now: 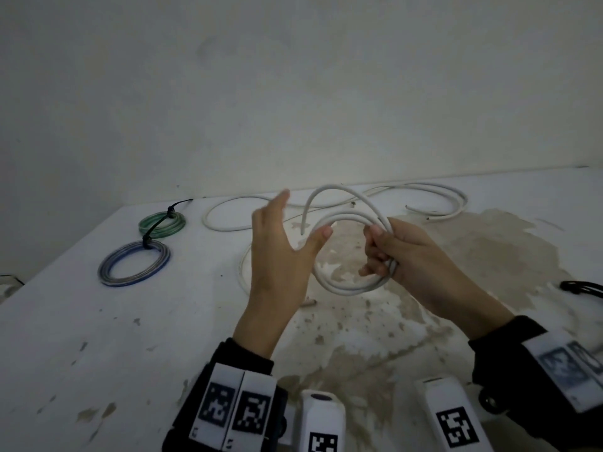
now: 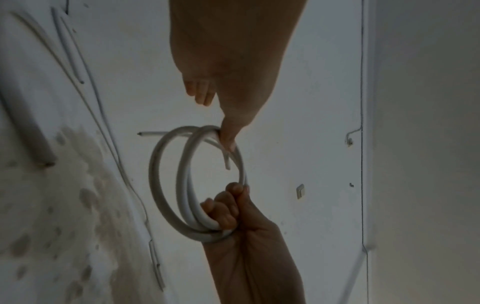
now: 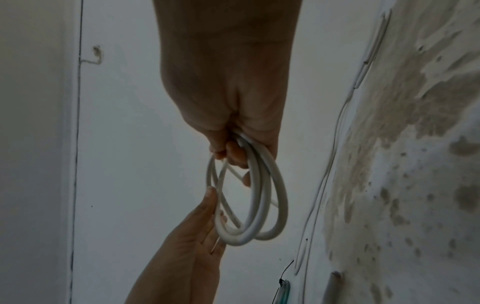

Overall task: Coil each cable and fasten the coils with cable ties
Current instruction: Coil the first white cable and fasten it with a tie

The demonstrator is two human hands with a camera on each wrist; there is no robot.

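Coiling step: a thick white round cable [image 1: 350,252] is being wound into loops above the stained white table [image 1: 98,337]; a few loops are formed, and no tie is on them yet.
Right grip: the right hand [image 1: 404,252] has its fingers curled round the gathered loops at the coil's right side, holding the coil upright in the air.
Left grip: the left hand [image 1: 277,252] is spread wide, fingers straight, holding nothing; its thumb tip touches the coil's left edge.
Where the cable is: coil between the two hands; one loose end arches up over the coil.
Next move, as a judgement: the loose end needs laying into the coil, then a tie fetched while the right hand holds the loops.
Around: a green ring-shaped cable coil [image 1: 162,224] and a blue ring-shaped cable coil [image 1: 133,263], each bound with a black tie, lie at the far left; more loose white cables [image 1: 434,190] trail along the table's far edge.
In the way: the loose cables behind lie near the coil and could snag.
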